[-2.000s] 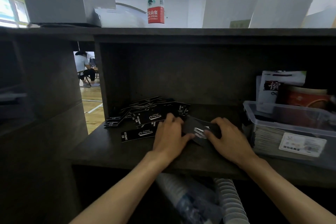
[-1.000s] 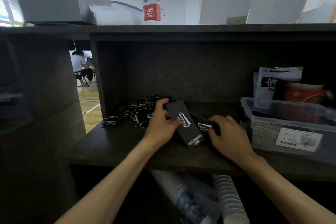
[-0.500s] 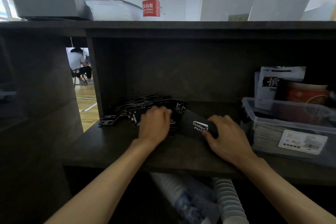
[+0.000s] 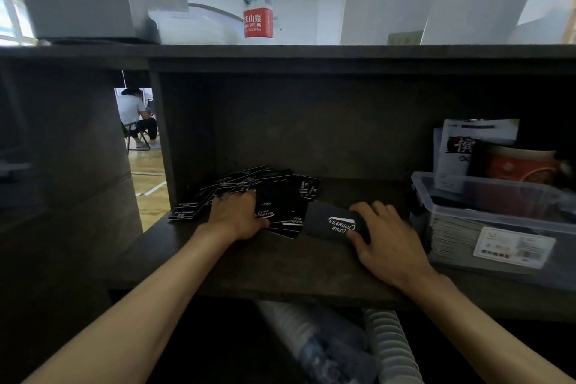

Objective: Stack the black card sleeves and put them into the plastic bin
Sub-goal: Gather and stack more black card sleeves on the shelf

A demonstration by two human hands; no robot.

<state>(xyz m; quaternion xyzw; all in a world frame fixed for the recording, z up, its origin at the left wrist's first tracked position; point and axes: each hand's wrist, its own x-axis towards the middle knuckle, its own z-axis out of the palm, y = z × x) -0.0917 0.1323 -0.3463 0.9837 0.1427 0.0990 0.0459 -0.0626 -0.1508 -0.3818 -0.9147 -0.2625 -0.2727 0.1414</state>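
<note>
Sleeves (image 4: 249, 196) lie in a loose, fanned heap at the back left of the shelf (image 4: 280, 268), thin, flat and black with white print. They look light and fairly stiff, like card, and probably slick face to face, so a stack is likely to slide apart unless it is squared and pinched across its short edges or held with thumb on top and fingers beneath. The left hand (image 4: 238, 215) rests palm down on the near edge of the heap, fingers spread and lightly bent over the top sleeves; whether it grips one I cannot tell. The right hand (image 4: 385, 238) holds a small stack (image 4: 330, 221) just right of the heap, thumb pressed on its printed top face and fingers curled round its far end. That stack touches or overlaps the heap's right edge. The bin (image 4: 486, 193), clear plastic, stands at the right end of the shelf, near the right hand, already holding papers and packets, with its top open.
</note>
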